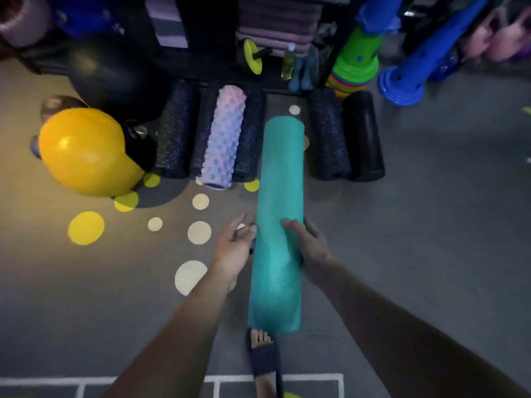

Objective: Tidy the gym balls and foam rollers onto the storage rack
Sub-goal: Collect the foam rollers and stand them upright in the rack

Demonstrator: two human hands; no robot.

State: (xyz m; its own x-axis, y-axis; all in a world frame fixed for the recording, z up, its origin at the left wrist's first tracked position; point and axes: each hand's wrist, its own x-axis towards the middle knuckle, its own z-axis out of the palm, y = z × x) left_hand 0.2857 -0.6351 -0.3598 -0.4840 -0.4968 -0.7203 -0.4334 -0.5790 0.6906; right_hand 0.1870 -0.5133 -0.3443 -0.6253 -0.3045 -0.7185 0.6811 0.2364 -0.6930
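Teal foam roller (280,214): long axis is pointing away toward the gap between dark rollers (329,139) on the floor; right hand (311,248) is gripping its right flank, left hand (232,248) is hovering beside it, fingers (244,222) loosely spread.

You're in a gym equipment corner. Evidence: dark foam rollers (175,130) and a knobbly pastel one (221,136) lined up at a storage rack (201,38) stacked with folded mats (275,24), a teal foam roller (280,179), yellow gym ball (86,150), ab wheel (253,56), stacked training cones (355,64), grey floor (431,225) with painted dots (86,228) and court lines (287,379).
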